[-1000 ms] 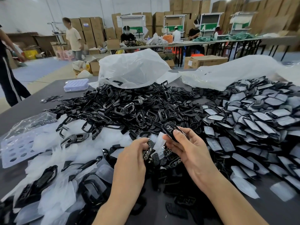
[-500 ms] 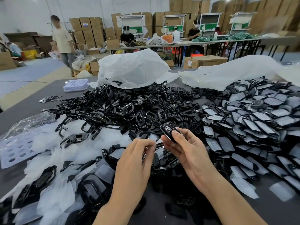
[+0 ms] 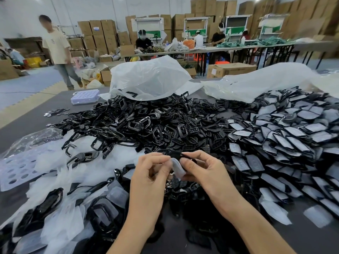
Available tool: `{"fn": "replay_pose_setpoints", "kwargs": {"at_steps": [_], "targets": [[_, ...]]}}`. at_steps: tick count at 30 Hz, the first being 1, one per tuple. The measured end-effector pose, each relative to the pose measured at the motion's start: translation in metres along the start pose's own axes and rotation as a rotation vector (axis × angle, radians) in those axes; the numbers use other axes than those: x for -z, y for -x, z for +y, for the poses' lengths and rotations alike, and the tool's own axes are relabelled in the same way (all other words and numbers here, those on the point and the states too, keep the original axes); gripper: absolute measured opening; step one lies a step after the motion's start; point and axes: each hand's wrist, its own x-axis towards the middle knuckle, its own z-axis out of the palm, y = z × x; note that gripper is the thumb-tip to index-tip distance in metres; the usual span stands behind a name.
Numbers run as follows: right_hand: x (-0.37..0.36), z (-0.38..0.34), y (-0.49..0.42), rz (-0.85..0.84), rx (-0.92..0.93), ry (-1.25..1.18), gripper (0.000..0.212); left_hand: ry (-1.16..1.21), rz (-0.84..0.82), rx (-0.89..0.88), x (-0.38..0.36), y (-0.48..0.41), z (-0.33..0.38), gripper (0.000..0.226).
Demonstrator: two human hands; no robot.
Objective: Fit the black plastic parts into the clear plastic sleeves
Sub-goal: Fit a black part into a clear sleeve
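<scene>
My left hand and my right hand meet above the table's middle. Between them hangs a clear plastic sleeve, pinched at its top edge by my left fingers. My right hand pinches a black plastic part at the sleeve's mouth; the part is mostly hidden by my fingers. A big heap of loose black parts lies behind my hands. Empty clear sleeves are scattered at the left. Sleeved parts are piled at the right.
The grey table also carries a small lilac tray at the back left, two crumpled plastic bags behind the heap, and a perforated sheet at the left edge. A person walks beyond the table; others sit at far benches.
My left hand has lifted a clear sleeve from the pile and brought it to my right hand. The black part has tilted down to the sleeve's mouth. The walking person came nearer.
</scene>
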Motion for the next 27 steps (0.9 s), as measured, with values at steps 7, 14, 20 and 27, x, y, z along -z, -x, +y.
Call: {"fn": "replay_pose_setpoints", "kwargs": {"at_steps": [7,14,20,27], "targets": [[-0.0039,-0.0004,0.0048,-0.066,-0.02,-0.018,0.02,0.098,0.002,0.088,-0.0005,0.0011,-0.003,0.013],[-0.0057,-0.0005,0.0051,-0.101,-0.024,-0.01,0.019,0.101,0.017,0.085,-0.0018,-0.0004,-0.0038,0.013],[-0.0068,-0.0006,0.0038,-0.128,0.004,0.002,0.026,0.091,0.016,0.151,0.0003,-0.0031,-0.0053,0.008],[-0.0063,0.0019,0.0025,-0.001,0.052,0.08,0.021,0.056,-0.098,0.138,0.001,-0.0014,-0.0039,0.01]]}}
